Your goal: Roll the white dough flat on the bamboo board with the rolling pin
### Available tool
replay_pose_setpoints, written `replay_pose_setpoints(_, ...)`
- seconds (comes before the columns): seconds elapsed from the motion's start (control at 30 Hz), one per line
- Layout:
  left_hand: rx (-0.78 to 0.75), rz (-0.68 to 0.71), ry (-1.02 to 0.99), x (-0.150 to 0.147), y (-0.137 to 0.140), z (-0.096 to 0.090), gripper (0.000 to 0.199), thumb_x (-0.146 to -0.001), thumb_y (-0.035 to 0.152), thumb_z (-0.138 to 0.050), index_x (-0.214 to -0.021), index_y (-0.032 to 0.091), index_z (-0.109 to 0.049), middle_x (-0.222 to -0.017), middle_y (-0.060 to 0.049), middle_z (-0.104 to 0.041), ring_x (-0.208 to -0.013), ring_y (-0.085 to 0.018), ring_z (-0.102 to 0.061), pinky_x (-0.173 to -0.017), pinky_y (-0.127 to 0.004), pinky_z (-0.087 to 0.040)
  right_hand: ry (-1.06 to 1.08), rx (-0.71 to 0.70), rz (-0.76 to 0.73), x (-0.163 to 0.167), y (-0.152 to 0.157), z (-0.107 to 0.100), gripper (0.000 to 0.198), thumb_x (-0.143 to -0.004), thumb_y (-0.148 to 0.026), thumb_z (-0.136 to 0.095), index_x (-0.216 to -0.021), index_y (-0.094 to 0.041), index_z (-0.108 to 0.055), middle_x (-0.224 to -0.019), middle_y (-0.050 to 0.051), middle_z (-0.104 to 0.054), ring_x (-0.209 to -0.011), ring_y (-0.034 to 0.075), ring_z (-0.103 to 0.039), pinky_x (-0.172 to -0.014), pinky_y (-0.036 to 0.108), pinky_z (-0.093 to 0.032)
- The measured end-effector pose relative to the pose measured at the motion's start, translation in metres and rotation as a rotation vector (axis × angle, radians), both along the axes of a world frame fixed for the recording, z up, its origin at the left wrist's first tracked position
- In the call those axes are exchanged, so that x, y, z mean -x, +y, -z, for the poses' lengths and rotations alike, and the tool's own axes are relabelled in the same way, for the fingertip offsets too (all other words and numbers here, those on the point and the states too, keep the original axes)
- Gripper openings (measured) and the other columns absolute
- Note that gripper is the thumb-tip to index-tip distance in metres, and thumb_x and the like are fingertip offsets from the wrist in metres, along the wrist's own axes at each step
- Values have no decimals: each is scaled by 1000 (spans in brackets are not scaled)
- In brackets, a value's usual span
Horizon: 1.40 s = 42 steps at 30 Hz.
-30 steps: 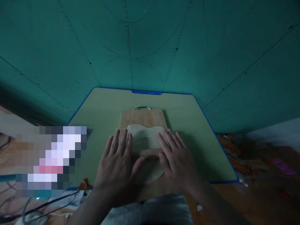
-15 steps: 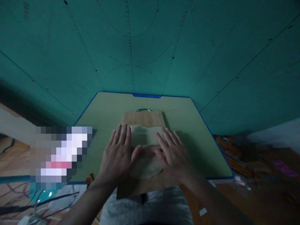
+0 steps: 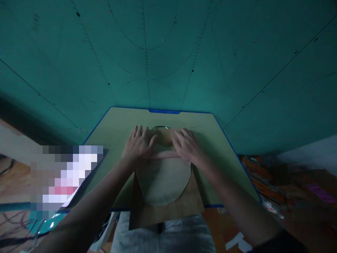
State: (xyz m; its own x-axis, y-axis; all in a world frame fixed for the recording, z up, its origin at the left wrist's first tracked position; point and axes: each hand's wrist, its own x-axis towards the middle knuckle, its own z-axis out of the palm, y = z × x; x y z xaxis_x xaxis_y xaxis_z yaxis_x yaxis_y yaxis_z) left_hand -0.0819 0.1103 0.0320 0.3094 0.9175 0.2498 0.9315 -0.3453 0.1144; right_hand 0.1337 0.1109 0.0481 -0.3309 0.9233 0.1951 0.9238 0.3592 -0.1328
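Observation:
A flat, pale round of dough lies on a wooden cutting board. Across its far part runs a slim rolling pin, its ends hidden under my hands. My left hand presses on the left end with its palm, fingers stretched forward and thumb apart. Over the right end rests my right hand, its fingers extended and slightly bent past the pin. Neither hand wraps round it.
Under the board is a pale green table with a blue rim, against a green wall. A bright pixelated screen stands at left, near cables. Boxes and clutter lie on the right floor.
Both hands have pushed forward, away from me, taking the rolling pin from the dough's middle towards its far edge. More of the near dough now shows.

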Motion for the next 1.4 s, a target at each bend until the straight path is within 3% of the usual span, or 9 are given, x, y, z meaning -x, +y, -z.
replay_pose_setpoints(0.2,-183,-35,-9,-5,-69,7,68,-100,50,-32,-145,1,-44,-153,-28,-43,-149,-41,-27,-118,-57,-30,-46,-51,-44,-7,-68,14,55,-102,-38,-39,-149,-11,-47,-151,18,-48,-145,32,-35,-121,50,-22)
replay_pose_setpoints(0.37,-83,-83,39,-9,-17,-3,61,-99,46,-35,-145,8,-47,-151,-23,-48,-147,-39,-32,-116,-57,-32,-21,-16,91,2,-17,9,52,-100,-35,-40,-146,-11,-50,-150,17,-49,-142,33,-40,-119,51,-24)
replay_pose_setpoints(0.5,42,-142,103,-13,31,-16,50,-99,38,-37,-135,8,-56,-146,-24,-53,-144,-38,-39,-112,-57,-37,-15,47,214,10,30,-4,40,-96,-27,-44,-128,-11,-62,-129,18,-64,-123,32,-55,-108,48,-38)
replay_pose_setpoints(0.6,33,-167,79,-15,21,-18,51,-100,36,-34,-134,5,-57,-146,-26,-52,-143,-39,-40,-112,-54,-37,-15,21,209,12,19,-6,37,-96,-24,-42,-124,-13,-64,-125,16,-65,-118,30,-57,-104,44,-41)
replay_pose_setpoints(0.8,-64,-147,81,-15,-42,-2,58,-100,41,-36,-140,2,-54,-149,-29,-47,-146,-43,-34,-116,-58,-31,-32,-15,100,8,-41,9,51,-100,-30,-38,-145,-11,-50,-147,17,-52,-137,33,-43,-118,50,-24)
replay_pose_setpoints(0.9,-25,-169,101,-17,-25,-4,58,-101,40,-32,-145,7,-49,-151,-27,-46,-146,-42,-33,-116,-58,-31,-9,0,130,10,-23,8,48,-100,-29,-37,-143,-14,-52,-143,16,-56,-131,31,-48,-113,48,-31)
replay_pose_setpoints(1.07,120,-234,107,-23,40,-20,57,-102,42,-30,-143,6,-50,-149,-25,-49,-146,-40,-35,-114,-56,-34,10,102,273,19,42,-5,39,-95,-29,-44,-125,-14,-62,-126,17,-64,-117,32,-58,-99,46,-42)
replay_pose_setpoints(1.13,118,-254,103,-24,44,-23,57,-102,41,-30,-140,5,-52,-148,-26,-50,-145,-39,-37,-114,-54,-35,14,110,298,21,46,-7,35,-95,-29,-44,-120,-14,-64,-123,17,-65,-114,31,-59,-97,45,-43)
replay_pose_setpoints(1.4,-102,-132,128,-15,-27,2,67,-101,52,-28,-144,5,-50,-148,-26,-50,-144,-42,-37,-113,-57,-35,12,-37,94,12,-22,6,47,-98,-33,-41,-140,-16,-55,-135,14,-61,-123,29,-52,-106,45,-36)
